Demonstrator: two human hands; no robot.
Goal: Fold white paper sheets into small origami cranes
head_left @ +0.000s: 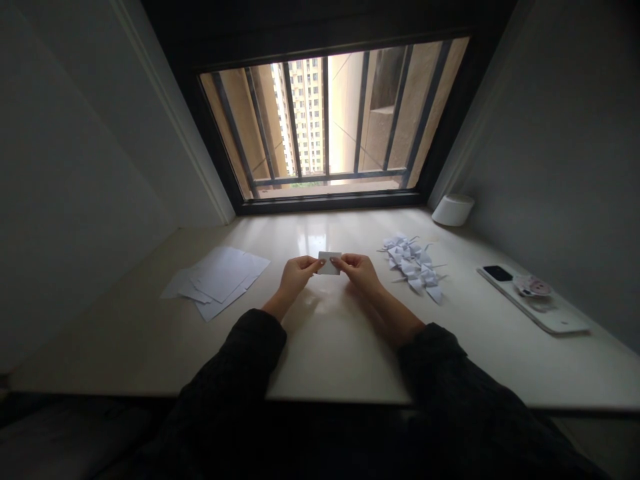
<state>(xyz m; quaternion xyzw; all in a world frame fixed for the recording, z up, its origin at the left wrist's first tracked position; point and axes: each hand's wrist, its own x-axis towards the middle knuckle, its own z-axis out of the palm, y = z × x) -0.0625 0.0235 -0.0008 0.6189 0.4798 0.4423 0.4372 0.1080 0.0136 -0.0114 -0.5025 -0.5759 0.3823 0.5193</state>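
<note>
A small folded square of white paper (329,266) is held up just above the pale sill, in the middle of the view. My left hand (300,272) pinches its left edge between thumb and fingers. On the opposite edge, my right hand (361,270) grips it the same way, with the thumb on the near face. To the right lies a cluster of folded paper cranes (413,265). Left of my hands is a loose stack of white paper sheets (223,277). The far side of the folded square is hidden.
A phone (533,300) with a round grip on its back lies at the right. A white rounded object (453,209) stands in the back right corner. Behind the sill (335,360) is a barred window (325,127), with walls on both sides.
</note>
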